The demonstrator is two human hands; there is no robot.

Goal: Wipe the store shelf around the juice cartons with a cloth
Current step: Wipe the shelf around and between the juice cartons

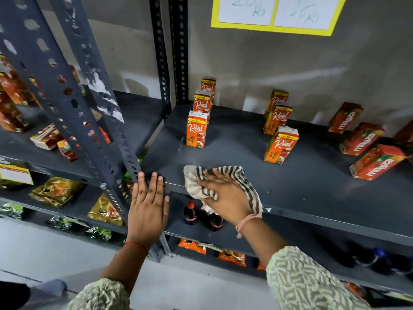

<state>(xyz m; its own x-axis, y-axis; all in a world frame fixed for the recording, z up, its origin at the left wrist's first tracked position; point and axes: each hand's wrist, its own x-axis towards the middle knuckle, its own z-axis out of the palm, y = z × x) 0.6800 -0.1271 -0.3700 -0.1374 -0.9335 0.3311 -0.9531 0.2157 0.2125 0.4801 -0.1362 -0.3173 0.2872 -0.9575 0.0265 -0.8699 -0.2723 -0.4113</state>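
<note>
A dark grey metal shelf carries two rows of orange "Real" juice cartons, the second row further right, and red "Maaza" cartons at the far right. A striped brown-and-white cloth lies at the shelf's front edge, left of centre. My right hand presses flat on the cloth, part of which hangs over the edge. My left hand rests open with its fingertips on the shelf's front left corner, beside the slotted upright post.
Below the shelf stand dark soda bottles and orange snack packets. The neighbouring rack on the left holds cartons and foil packets. A yellow-framed price sign hangs on the wall above. Pale floor lies at the lower left.
</note>
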